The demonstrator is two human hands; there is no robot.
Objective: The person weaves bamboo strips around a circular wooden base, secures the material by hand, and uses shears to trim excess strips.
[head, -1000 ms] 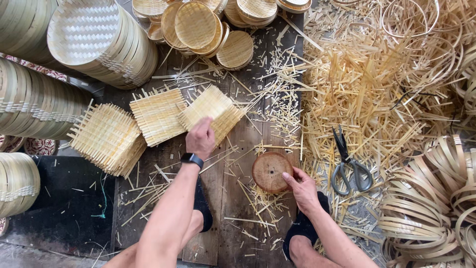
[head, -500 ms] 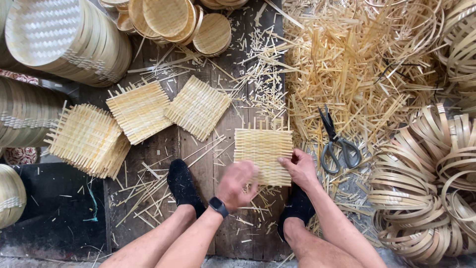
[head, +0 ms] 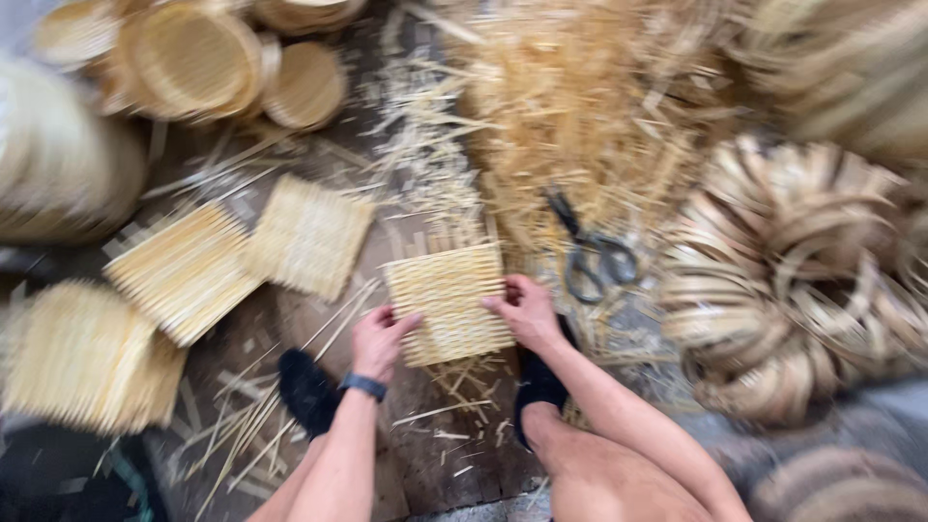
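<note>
Head view showed left hand and right hand gripping a square woven bamboo mat at centre, untrimmed; scissors lay unused at two o'clock.

You have no packages, labels, signs or screens in view; only a dark wristband whose face cannot be seen.

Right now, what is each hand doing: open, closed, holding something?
Left hand: fingers pressed on the left edge of the square woven mat; grip unclear in the blur.
Right hand: fingers curled on the mat's right edge, holding it.
</note>
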